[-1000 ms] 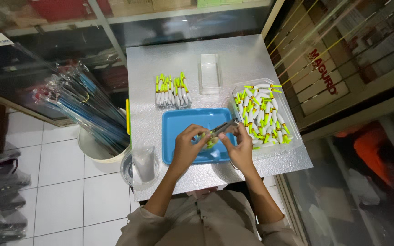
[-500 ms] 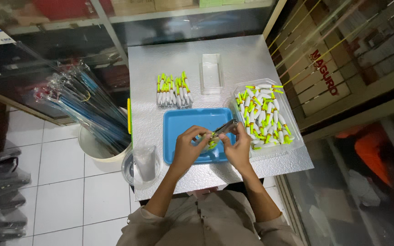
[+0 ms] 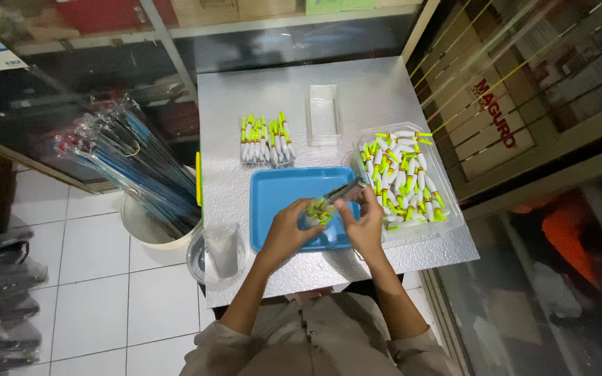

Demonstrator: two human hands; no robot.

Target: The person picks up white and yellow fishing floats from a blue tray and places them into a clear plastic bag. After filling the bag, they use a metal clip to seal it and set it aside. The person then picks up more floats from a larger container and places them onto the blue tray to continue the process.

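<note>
Since the earlier frame I note the slim dark tool has dropped lower in my right hand, whose fingers pinch it, my left hand fingers pinching a small yellow-and-white plastic float over the blue plastic tray, with one short row of finished floats laid on the desk and the clear plastic tub of floats still heaped.

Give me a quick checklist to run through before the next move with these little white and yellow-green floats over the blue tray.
1. Left hand has a firm grip on the bunch of floats: ok, fingers are wrapped around it.
2. Right hand has control of the dark slim tool: ok, though what kind of tool it is cannot be told.
3. Work is over the blue tray: ok, both hands are above it.
4. Supply in the clear container at right: ok, many floats remain.
5. Row of floats on the table lies tidy and apart from the tray: ok.
6. Small clear box is empty: cannot tell.
</note>
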